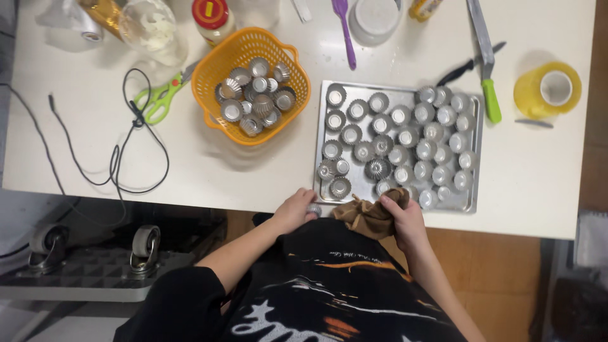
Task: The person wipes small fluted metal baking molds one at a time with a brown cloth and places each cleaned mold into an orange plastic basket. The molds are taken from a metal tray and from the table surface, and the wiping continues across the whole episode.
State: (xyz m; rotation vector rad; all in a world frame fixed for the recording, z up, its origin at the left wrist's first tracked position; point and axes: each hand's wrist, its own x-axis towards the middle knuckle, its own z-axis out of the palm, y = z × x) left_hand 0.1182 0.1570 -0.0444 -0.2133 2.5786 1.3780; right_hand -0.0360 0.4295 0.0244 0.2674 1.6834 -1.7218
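My left hand (294, 210) is closed around a small fluted metal tart mould (314, 208) at the near edge of the white table (190, 171). My right hand (403, 218) grips a crumpled brown cloth (365, 215) just beside it, at the tray's near rim. A flat metal baking tray (476, 161) in front of both hands holds several fluted metal moulds (380, 152) set open side up. Farther left, an orange plastic basket (215, 66) contains several more moulds.
Green-handled scissors (158, 98) and a black cable (117, 158) lie left of the basket. A green-handled knife (486, 63), a yellow tape roll (548, 90), a purple spatula (344, 28), jars and a white bowl (373, 19) line the far side. A wheeled trolley (76, 266) stands below left.
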